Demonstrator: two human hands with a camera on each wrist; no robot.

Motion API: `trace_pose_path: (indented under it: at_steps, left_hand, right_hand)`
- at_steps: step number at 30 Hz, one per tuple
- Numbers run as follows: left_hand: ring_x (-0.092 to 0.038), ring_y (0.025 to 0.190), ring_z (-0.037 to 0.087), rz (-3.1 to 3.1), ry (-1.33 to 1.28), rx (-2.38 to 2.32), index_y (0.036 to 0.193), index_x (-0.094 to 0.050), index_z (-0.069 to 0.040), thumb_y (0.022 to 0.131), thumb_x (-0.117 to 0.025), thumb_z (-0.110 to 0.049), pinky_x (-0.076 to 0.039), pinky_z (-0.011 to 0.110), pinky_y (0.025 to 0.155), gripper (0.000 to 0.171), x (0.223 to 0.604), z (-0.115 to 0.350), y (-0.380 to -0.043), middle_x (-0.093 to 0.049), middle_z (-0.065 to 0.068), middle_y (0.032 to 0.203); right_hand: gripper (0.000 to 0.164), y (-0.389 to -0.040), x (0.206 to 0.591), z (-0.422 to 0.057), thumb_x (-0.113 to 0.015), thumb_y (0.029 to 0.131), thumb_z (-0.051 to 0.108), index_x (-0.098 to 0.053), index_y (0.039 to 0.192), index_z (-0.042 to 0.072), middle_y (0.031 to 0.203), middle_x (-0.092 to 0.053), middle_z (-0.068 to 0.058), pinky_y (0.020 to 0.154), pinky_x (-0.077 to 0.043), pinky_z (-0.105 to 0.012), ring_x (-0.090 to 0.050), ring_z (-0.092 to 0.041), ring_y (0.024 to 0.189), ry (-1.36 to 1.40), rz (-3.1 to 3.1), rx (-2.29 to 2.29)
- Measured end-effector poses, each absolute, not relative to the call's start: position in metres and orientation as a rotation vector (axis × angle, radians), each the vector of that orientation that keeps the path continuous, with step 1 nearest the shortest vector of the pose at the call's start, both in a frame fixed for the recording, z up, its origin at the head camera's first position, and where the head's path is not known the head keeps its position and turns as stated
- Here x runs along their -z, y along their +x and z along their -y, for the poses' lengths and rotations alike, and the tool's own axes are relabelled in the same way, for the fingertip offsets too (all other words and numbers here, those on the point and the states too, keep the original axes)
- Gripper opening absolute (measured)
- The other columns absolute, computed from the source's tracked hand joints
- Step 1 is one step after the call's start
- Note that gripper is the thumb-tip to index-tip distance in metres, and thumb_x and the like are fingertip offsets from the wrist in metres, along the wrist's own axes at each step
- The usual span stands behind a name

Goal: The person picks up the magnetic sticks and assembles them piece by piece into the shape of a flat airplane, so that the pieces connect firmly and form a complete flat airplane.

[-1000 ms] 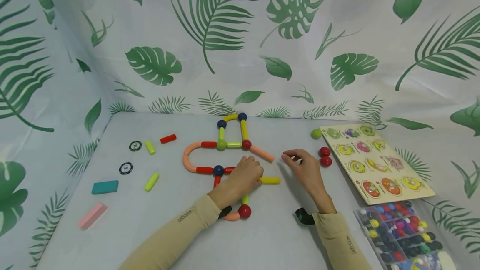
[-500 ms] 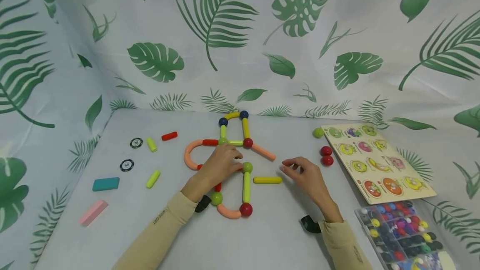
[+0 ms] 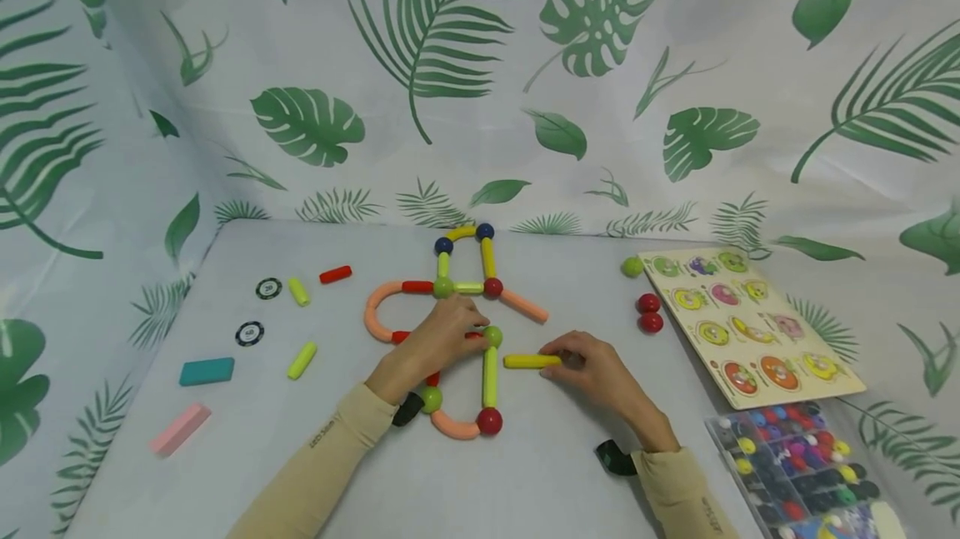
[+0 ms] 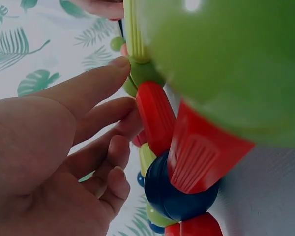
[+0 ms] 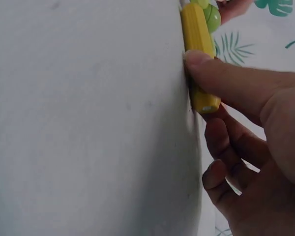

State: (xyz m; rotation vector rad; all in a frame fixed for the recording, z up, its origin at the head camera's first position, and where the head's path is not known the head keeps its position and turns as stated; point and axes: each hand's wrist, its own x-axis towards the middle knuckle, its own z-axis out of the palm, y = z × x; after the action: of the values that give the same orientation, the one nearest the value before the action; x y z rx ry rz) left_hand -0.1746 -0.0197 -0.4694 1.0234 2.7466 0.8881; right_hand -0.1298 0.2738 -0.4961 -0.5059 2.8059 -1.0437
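Observation:
A flat figure of magnetic rods and balls lies on the table. My left hand is over its middle, thumb and index finger at a green ball and the end of the red rod joined to it. The thumb touches that ball in the left wrist view, the fingers partly behind the red rod. To the right, my right hand pinches the right end of a loose yellow rod between thumb and fingers. The yellow rod lies on the table, its left end just short of the light green rod.
Loose rods, two round chips, a teal block and a pink block lie at left. At right are two red balls, a green ball, a fruit puzzle board and a compartment box of beads.
My left hand has moved from the yellow rod leftward to the green ball and red rod. My right hand has come down and taken the yellow rod's right end.

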Motion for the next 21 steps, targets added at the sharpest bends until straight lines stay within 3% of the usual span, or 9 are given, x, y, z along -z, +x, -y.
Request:
trace_pose_path:
  at_steps: [21]
  left_hand:
    - [-0.057,0.102,0.021,-2.768,1.018,-0.801,0.114,-0.077,-0.008,0.093,-0.075,-0.024,-0.048,0.034,0.092,0.027,0.470,0.019,-0.175,-0.073,0.005,0.107]
  right_hand:
    - [0.025,-0.159,0.498,-0.266,-0.083,0.085,0.022,-0.076,0.110,0.021,0.105,-0.071,0.005,0.080,-0.051,-0.035,-0.058,-0.013,0.094,-0.582,-2.918,1.004]
